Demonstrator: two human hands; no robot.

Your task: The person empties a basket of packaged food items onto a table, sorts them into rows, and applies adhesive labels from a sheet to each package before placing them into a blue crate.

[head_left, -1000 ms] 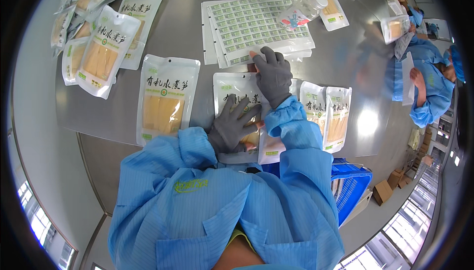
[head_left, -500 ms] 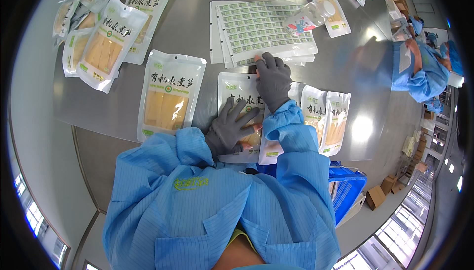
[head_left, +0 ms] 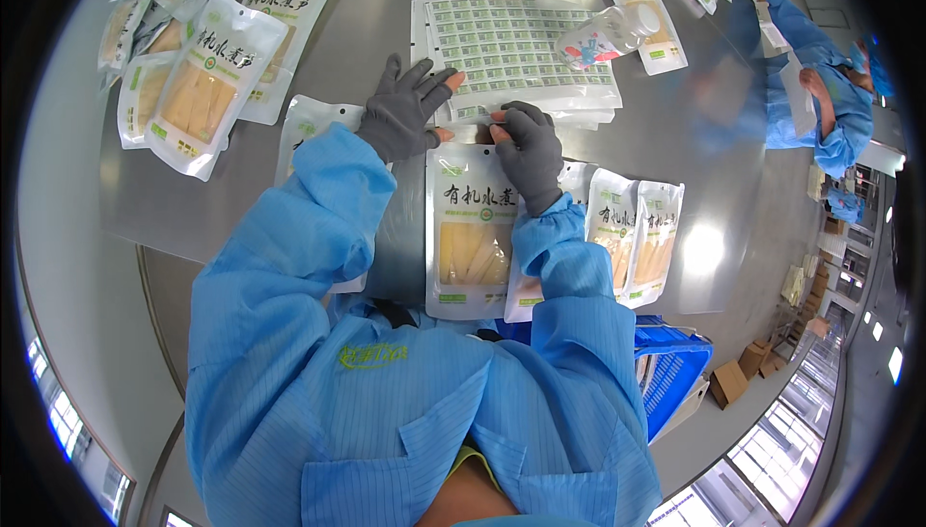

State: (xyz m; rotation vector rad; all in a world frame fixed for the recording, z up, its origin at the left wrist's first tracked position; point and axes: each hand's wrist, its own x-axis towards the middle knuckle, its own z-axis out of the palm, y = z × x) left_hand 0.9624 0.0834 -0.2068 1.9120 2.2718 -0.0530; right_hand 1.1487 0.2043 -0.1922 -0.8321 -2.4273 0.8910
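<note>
Left hand [head_left: 403, 110] fans open at the label sheet [head_left: 521, 45], seemingly empty; right hand [head_left: 529, 146] curls over a corner of the pouch [head_left: 471, 252], hold unclear. Likely sheet-edge work, calling for a fine pinch.

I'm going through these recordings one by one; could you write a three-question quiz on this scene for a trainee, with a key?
1. What lies on the label sheets?
A) scissors
B) a clear bottle with a white cap
C) a cardboard box

2. True or false: the left hand is closed around a pouch.

3. What does the right hand wear?

Key:
1. B
2. False; its fingers are spread at the sheets' lower left corner.
3. A grey glove with bare fingertips showing.
</note>
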